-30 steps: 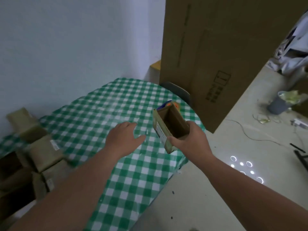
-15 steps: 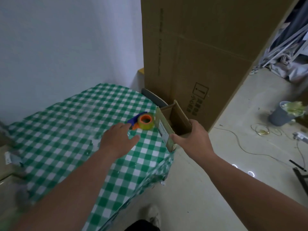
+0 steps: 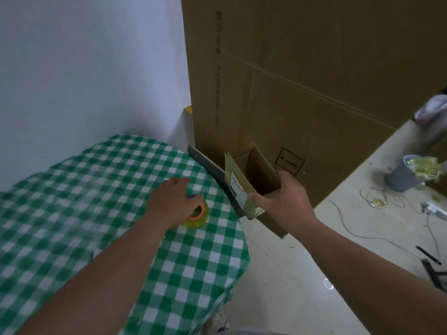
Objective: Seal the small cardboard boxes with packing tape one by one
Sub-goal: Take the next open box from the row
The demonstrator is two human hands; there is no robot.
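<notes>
Head view, left hand: my left hand [image 3: 169,201] lies over the tape roll [image 3: 197,215] on the bench [image 3: 72,201]. Its fingers curl down over the far side of the roll, but the palm hides the contact, so I cannot tell whether they have closed on it.

Head view, tape roll: yellowish tape on an orange core, with a scrap of blue at its 12 o'clock edge. It sits on the green checked cloth near the bench's 3 o'clock edge.

Head view, right hand: my right hand [image 3: 283,201] grips the small cardboard box [image 3: 251,187] by its near end, thumb on the labelled side, fingers round the far side. I hold it in the air, off the bench, at 3 o'clock from the tape.

Head view, box state: mouth open and tilted up toward 12 o'clock, flaps not folded, no tape across it. Sealing has not begun, by my reckoning.

Head view, surroundings: large cardboard carton [image 3: 302,81] standing at 12 o'clock behind the box; grey bucket [image 3: 402,176] and loose cables on the floor at 3 o'clock.

Risk, roll: it lies close to the bench edge. A glancing grasp could nudge it over.

Risk, box: a one-handed hold on one end gives little control. If I squeeze harder the thin walls may buckle.

Risk, sealing: tape laid over unfolded flaps would stick crooked.
</notes>
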